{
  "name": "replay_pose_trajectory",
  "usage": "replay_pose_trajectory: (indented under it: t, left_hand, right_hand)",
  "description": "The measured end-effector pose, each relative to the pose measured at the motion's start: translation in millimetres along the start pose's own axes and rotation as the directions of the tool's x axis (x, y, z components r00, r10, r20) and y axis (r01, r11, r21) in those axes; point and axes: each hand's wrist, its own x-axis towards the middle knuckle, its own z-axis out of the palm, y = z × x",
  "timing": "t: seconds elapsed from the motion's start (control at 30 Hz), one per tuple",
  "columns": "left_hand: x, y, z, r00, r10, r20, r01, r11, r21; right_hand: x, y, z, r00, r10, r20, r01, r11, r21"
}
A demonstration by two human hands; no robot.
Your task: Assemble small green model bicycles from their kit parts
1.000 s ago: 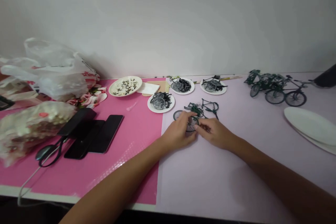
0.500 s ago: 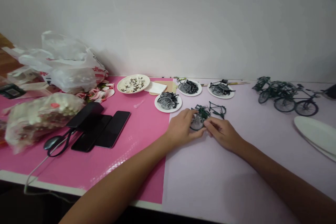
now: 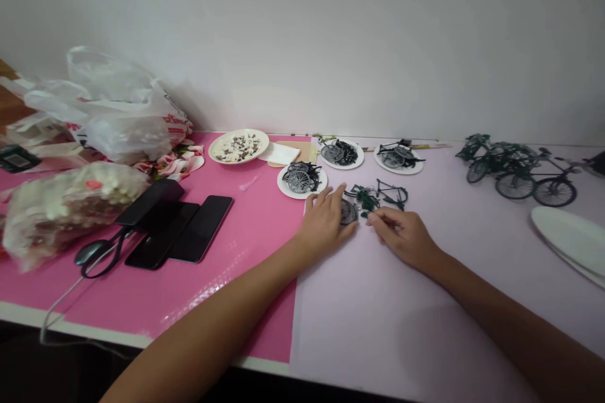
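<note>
My left hand point(image 3: 324, 223) lies low over the lilac sheet with its fingers spread. A small spoked wheel point(image 3: 348, 212) shows flat beside its thumb, partly covered by the hand. My right hand point(image 3: 399, 233) is closed in a pinch, its fingertips at a small dark green piece point(image 3: 364, 215); most of whatever they hold is hidden. Just beyond both hands is a cluster of dark green model bicycle parts point(image 3: 366, 197). A separate green bicycle frame point(image 3: 391, 191) rests to the right of that cluster.
Small plates of black wheels and parts point(image 3: 287, 192) stand behind my hands. Several assembled model bicycles point(image 3: 520, 170) are at right, near white oval plates point(image 3: 571, 239). Two phones point(image 3: 203, 230), a bowl of small pieces point(image 3: 218, 156) and plastic bags point(image 3: 118, 107) occupy the pink left side.
The wheel, upright between both hands before, now lies flat by my left hand. My left hand has opened and drawn slightly left; my right hand stays pinched in nearly the same spot.
</note>
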Motion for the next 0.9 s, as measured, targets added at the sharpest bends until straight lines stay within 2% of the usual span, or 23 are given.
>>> replay_pose_trajectory:
  t: [0.13,0.2,0.27,0.33,0.4,0.5,0.67,0.9]
  left_hand:
    - [1,-2,0,1.000,-0.004,0.006,0.004,1.000,0.010]
    - [1,-3,1,1.000,-0.015,0.001,0.015,1.000,0.018]
    - [1,-3,0,1.000,-0.025,-0.003,0.025,0.999,0.023]
    - [0,-2,-1,1.000,-0.027,0.000,0.027,1.000,0.017]
    - [0,-2,-2,1.000,-0.019,0.003,0.019,1.000,0.004]
    - [0,-1,-3,1.000,0.001,0.008,-0.001,1.000,-0.014]
    - [0,-3,-2,1.000,0.010,0.011,-0.009,0.999,-0.050]
    - [-1,-10,4,0.998,0.047,-0.048,-0.057,0.967,-0.249]
  right_hand:
    - [0,-1,0,0.998,-0.008,-0.065,0.006,1.000,-0.026]
    - [2,-1,1,0.988,-0.032,-0.151,0.021,0.997,-0.072]
    - [5,1,1,0.956,-0.104,-0.272,0.057,0.983,-0.176]
    - [8,5,1,0.920,-0.199,-0.337,0.089,0.945,-0.314]
    - [11,12,2,0.923,-0.246,-0.295,0.104,0.899,-0.426]
    - [11,23,4,0.958,-0.227,-0.177,0.103,0.845,-0.524]
    - [10,35,6,0.983,-0.181,-0.010,0.145,0.821,-0.552]
    - [14,40,6,0.974,-0.223,-0.030,0.185,0.868,-0.460]
